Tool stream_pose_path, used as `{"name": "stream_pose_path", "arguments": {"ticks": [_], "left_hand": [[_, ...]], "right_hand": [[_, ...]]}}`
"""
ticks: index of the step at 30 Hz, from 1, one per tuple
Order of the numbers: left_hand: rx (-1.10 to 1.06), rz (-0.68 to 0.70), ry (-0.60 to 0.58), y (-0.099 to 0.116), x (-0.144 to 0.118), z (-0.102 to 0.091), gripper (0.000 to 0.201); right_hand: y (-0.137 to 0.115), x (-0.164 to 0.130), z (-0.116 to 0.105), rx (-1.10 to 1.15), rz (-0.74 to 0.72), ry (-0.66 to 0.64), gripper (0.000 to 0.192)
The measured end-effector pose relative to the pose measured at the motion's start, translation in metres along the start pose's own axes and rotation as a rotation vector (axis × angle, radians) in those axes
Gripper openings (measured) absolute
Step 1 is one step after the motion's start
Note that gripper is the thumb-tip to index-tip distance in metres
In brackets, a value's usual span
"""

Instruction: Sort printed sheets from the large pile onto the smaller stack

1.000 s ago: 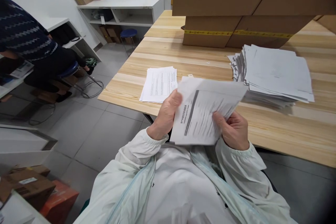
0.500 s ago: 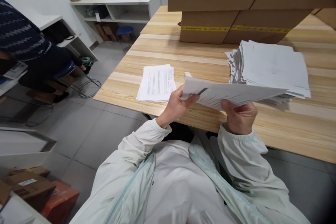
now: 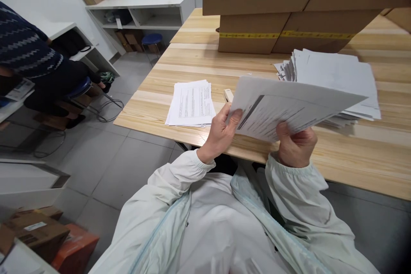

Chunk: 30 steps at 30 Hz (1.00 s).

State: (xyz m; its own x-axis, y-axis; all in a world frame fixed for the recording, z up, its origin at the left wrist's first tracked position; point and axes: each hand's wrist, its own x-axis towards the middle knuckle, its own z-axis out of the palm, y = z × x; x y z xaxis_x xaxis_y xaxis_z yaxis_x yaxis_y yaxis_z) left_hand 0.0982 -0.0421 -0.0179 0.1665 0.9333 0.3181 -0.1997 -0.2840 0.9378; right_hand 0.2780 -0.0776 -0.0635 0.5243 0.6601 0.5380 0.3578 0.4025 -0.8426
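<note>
Both hands hold one bundle of printed sheets [image 3: 289,109] above the near edge of the wooden table [image 3: 353,158]. The left hand [image 3: 221,130] pinches its left corner with thumb on top, and the right hand [image 3: 295,145] is closed on its near edge. A small, neat pile of papers [image 3: 192,103] lies to the left on the table, probably the part already done, while a much taller, ragged stack [image 3: 334,79] sits to the right — likely the bulk left. Cardboard boxes [image 3: 289,8] stand at the far side.
</note>
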Motion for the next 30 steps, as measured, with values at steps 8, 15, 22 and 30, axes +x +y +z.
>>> {"name": "stream_pose_path", "arguments": {"ticks": [8,15,22,30], "left_hand": [[0.030,-0.231,-0.037,0.001,-0.030,0.002,0.049],[0.085,-0.477,-0.274,-0.015,-0.051,-0.004,0.049],[-0.155,-0.865,-0.221,-0.015,-0.028,-0.005,0.046],[-0.119,-0.897,-0.140,-0.019,-0.007,0.000,0.045]], "right_hand": [[-0.040,0.002,-0.056,-0.333,0.350,-0.449,0.037],[-0.013,-0.007,-0.056,-0.121,0.763,-0.671,0.050],[-0.005,0.011,-0.043,-0.097,0.795,-0.698,0.054],[0.010,0.025,-0.033,-0.350,0.527,-0.768,0.050]]}}
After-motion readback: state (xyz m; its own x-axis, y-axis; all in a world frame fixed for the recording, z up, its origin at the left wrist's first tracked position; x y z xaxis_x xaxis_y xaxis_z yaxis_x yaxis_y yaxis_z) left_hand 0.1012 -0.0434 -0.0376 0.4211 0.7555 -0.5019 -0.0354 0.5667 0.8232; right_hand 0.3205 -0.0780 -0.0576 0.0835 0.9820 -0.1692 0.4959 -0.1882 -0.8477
